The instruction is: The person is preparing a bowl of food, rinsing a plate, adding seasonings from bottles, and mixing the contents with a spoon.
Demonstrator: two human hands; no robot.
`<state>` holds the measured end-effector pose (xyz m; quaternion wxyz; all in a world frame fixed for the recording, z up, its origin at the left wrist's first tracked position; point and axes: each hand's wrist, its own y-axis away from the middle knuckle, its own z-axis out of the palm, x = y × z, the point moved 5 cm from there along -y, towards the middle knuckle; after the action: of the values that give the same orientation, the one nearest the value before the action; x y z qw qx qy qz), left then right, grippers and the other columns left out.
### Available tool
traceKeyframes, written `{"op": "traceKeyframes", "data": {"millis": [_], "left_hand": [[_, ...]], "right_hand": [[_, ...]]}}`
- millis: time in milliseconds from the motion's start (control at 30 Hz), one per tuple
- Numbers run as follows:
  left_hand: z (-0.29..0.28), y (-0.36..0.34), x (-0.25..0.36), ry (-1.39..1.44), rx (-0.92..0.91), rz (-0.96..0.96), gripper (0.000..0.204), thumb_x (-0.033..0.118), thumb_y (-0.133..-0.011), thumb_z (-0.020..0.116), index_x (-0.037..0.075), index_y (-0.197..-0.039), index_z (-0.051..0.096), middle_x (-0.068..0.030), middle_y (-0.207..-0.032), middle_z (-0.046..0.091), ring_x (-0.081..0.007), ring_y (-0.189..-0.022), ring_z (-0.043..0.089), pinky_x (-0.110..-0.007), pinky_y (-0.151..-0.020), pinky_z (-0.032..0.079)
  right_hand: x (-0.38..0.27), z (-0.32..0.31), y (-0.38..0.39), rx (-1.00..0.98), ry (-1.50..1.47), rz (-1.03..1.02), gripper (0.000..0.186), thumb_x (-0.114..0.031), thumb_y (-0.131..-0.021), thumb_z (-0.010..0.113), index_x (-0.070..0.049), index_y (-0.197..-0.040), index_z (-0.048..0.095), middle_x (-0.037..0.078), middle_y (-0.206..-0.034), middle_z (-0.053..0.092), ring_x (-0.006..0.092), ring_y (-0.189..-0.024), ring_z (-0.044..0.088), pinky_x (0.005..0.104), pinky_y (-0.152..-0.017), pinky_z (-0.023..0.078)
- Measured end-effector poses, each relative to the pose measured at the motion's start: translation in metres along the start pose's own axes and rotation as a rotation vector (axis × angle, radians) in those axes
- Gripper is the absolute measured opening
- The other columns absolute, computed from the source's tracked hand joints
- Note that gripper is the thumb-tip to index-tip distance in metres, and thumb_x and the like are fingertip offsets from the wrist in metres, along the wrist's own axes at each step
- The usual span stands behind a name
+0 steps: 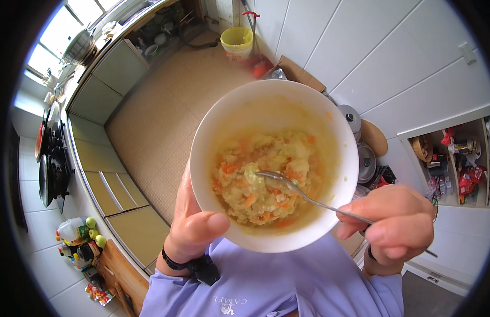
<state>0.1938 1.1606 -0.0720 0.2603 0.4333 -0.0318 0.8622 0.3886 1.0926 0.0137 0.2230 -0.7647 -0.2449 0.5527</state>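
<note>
A white bowl is held up in front of my chest, tilted so that its inside shows. My left hand grips it from the lower left, thumb over the outer wall and the other fingers hidden behind. In the bowl lies a lumpy, pale yellow mash with orange bits that look like carrot. My right hand pinches the handle of a metal spoon at the bowl's right rim. The spoon's head rests in the mash, with a pale greenish-yellow lump at its tip.
Cabinets and a counter curve along the left, with pans above and bottles below. A yellow-lined bin stands on the tiled floor at the back. Pot lids and an open shelf are at the right.
</note>
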Motion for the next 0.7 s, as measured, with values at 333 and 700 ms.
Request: {"op": "traceKeyframes", "data": {"millis": [333,700], "left_hand": [[0.004,-0.003,0.001,-0.033,-0.004,0.04,0.095,0.031,-0.059,0.071,-0.002,-0.135,0.025,-0.0151,-0.131,0.039,-0.0246,-0.12,0.041,-0.037,-0.099,0.034],[-0.006,-0.005,-0.003,-0.05,0.022,0.038,0.092,0.032,-0.061,0.071,-0.003,-0.134,0.027,-0.0152,-0.13,0.041,-0.0245,-0.119,0.042,-0.035,-0.098,0.035]], "right_hand": [[-0.008,-0.015,-0.004,0.124,0.442,-0.05,0.039,-0.042,-0.094,0.038,-0.004,-0.095,0.046,0.02,-0.073,0.057,0.0139,-0.041,0.05,0.0213,-0.037,0.042],[0.017,0.0,0.006,0.275,-0.158,0.509,0.027,-0.024,-0.094,0.046,0.002,-0.089,0.048,0.016,-0.07,0.06,0.0145,-0.048,0.058,0.0232,-0.042,0.045]]}}
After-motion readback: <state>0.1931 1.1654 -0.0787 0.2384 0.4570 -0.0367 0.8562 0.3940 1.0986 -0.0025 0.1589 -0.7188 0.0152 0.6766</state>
